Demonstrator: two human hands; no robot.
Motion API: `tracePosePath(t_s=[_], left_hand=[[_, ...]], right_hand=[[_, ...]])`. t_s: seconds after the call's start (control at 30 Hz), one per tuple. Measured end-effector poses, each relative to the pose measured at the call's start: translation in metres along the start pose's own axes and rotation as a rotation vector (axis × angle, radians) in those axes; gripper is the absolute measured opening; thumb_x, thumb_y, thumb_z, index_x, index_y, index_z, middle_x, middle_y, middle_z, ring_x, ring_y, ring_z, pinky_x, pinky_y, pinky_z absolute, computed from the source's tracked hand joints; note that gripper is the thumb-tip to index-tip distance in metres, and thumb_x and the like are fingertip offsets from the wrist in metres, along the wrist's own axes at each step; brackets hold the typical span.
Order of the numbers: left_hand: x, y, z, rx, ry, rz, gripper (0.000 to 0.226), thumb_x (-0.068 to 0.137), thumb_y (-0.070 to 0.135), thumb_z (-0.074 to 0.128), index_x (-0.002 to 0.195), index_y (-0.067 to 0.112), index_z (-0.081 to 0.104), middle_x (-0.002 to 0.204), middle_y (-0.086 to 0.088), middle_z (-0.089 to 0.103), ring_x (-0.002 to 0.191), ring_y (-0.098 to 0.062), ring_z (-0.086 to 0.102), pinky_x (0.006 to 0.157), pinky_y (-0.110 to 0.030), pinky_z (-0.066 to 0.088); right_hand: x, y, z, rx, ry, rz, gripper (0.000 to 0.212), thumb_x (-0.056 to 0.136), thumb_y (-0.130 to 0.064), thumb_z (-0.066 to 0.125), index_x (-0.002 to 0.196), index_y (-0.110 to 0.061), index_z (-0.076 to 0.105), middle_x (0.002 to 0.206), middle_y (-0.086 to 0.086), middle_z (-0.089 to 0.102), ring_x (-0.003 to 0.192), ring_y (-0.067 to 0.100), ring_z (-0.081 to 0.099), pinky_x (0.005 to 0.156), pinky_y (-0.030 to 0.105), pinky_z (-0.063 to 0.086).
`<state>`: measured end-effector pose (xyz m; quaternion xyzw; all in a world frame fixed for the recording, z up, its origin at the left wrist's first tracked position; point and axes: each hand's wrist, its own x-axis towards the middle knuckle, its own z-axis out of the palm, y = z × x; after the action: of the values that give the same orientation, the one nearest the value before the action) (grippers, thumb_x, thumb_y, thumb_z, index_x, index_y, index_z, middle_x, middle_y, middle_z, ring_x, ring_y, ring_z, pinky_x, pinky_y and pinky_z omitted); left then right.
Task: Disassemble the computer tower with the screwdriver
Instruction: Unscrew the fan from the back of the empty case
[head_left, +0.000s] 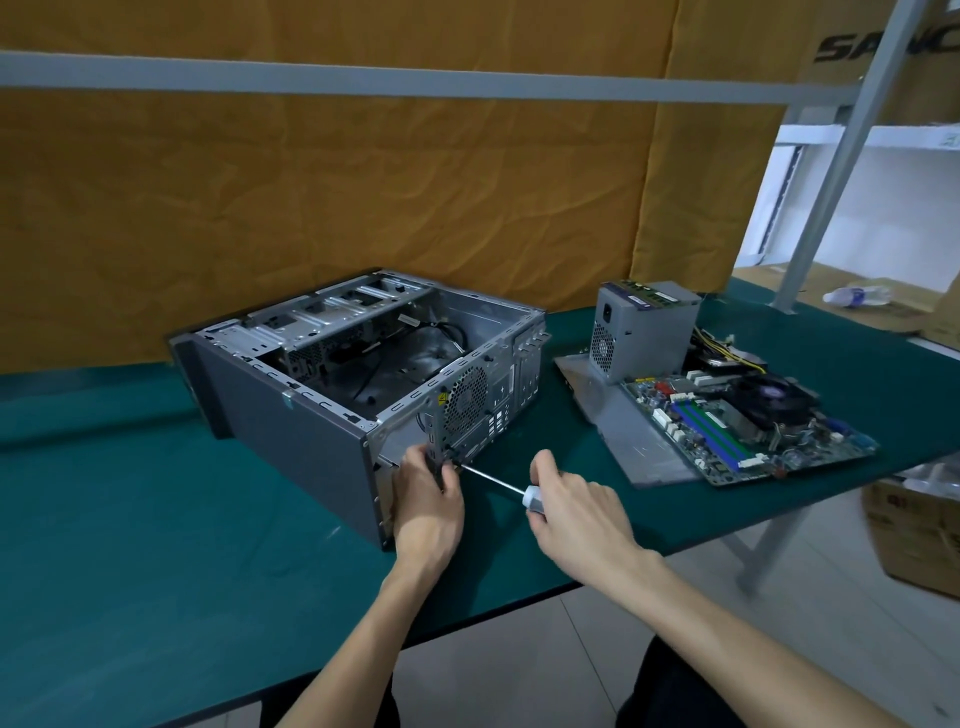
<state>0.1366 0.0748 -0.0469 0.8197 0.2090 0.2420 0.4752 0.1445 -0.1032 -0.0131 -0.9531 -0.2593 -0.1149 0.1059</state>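
The computer tower (358, 384) is lying on its side with the open side up, near the middle of the green desk (130, 519), its rear panel facing the desk's front edge. The left hand (428, 501) is gripping the lower rear corner of the case (its fingertips are hidden behind the metal). The right hand (576, 512) is wrapping round the screwdriver (498, 486) handle, mostly covering it; the tip is meeting the rear panel beside the left fingers. A motherboard (748, 421) and power supply (644, 332) are sitting toward the right edge.
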Motion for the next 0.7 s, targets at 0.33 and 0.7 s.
tracePosePath(t_s=[0.33,0.7], left_hand=[[-0.001,0.0,-0.002,0.029,-0.034,-0.031,0.033,0.09,0.008,0.055,0.12,0.019,0.049,0.104,-0.005,0.062,0.097,-0.025,0.06,0.09,-0.045,0.053],[-0.004,0.0,-0.005,0.008,-0.076,-0.036,0.049,0.075,-0.004,0.049,0.117,0.021,0.046,0.108,-0.006,0.061,0.103,-0.025,0.058,0.093,-0.043,0.052]], right_hand=[[0.006,0.026,0.005,0.041,-0.049,0.271,0.027,0.095,-0.042,0.061,0.108,-0.019,0.055,0.103,0.001,0.065,0.095,0.028,0.067,0.069,0.033,0.045],[0.071,-0.028,0.021,0.727,-0.276,0.271,0.036,0.1,-0.047,0.054,0.084,-0.018,0.067,0.068,-0.005,0.066,0.059,0.016,0.063,0.057,0.031,0.05]])
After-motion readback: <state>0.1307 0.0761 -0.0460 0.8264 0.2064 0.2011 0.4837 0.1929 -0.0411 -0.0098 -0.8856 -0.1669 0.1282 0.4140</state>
